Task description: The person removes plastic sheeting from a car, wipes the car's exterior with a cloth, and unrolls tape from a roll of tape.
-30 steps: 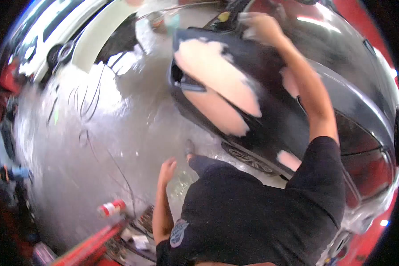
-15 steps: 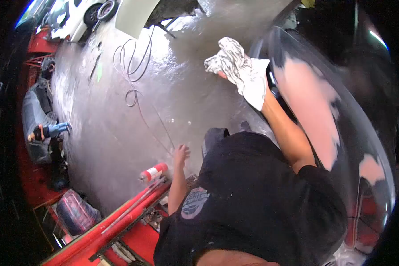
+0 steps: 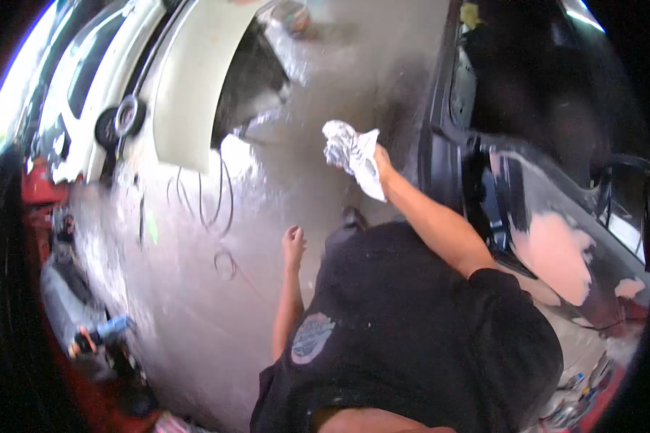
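Observation:
A crumpled white cloth point(image 3: 355, 155) with dark marks hangs from my right hand point(image 3: 383, 162), which grips it out in front of my body, over the floor. Most of the fingers are behind the cloth. My left hand point(image 3: 294, 242) is held low over the floor, touching nothing; its fingers look loosely curled, with nothing visible in them. To the right stands a dark car panel point(image 3: 607, 245) with a pinkish filler patch point(image 3: 552, 252) on it. The cloth is apart from the car.
A pale panel point(image 3: 195, 86) stands at the upper left beside a wheel point(image 3: 126, 119). A thin hose point(image 3: 224, 202) lies looped on the grey floor point(image 3: 195, 310). Another person point(image 3: 90, 339) is at the far left. Tools point(image 3: 574, 393) lie at the lower right.
My right hand has left the car's surface with the cloth and is now over the floor. The view has turned; the car's patch appears further right and the red fire-extinguisher-like cylinder is out of view.

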`<state>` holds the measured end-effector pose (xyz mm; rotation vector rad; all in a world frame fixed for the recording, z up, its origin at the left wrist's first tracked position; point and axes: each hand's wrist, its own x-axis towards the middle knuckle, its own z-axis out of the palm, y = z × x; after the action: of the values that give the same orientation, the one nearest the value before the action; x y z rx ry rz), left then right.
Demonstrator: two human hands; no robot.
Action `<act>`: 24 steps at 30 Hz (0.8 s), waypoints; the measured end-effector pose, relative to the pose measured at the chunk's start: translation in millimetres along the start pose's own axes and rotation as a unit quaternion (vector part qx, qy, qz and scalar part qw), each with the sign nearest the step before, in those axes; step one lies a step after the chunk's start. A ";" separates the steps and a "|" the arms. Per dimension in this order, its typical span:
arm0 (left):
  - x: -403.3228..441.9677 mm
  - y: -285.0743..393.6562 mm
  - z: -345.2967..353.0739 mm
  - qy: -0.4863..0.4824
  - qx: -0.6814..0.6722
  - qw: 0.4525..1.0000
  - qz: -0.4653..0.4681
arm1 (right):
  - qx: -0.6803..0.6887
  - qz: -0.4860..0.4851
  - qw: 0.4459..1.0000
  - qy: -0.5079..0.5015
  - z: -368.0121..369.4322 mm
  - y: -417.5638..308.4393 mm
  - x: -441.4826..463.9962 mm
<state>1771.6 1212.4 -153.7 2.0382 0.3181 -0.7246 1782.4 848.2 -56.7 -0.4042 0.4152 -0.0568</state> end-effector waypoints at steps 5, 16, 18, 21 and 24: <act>64.2 240.6 23.4 -0.189 -0.037 0.968 0.161 | -0.023 -0.188 0.982 0.015 40.3 -45.9 66.1; 324.0 462.1 173.8 -0.305 -0.028 0.908 0.286 | -0.415 0.004 0.909 0.037 20.3 -165.0 273.5; 393.7 476.7 162.2 -0.266 0.063 0.924 0.268 | -0.373 0.047 0.924 0.076 24.3 -207.1 298.8; 494.4 486.8 130.1 -0.179 0.256 0.912 0.266 | -0.447 0.012 0.892 0.058 23.0 -286.4 353.7; 569.9 476.6 91.5 -0.152 0.316 0.910 0.220 | -0.453 -0.004 0.889 0.067 20.5 -350.8 393.6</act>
<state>2420.9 844.2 -209.6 2.4144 -0.6221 -0.9109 2160.5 480.2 -51.5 -1.3340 0.5639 0.1112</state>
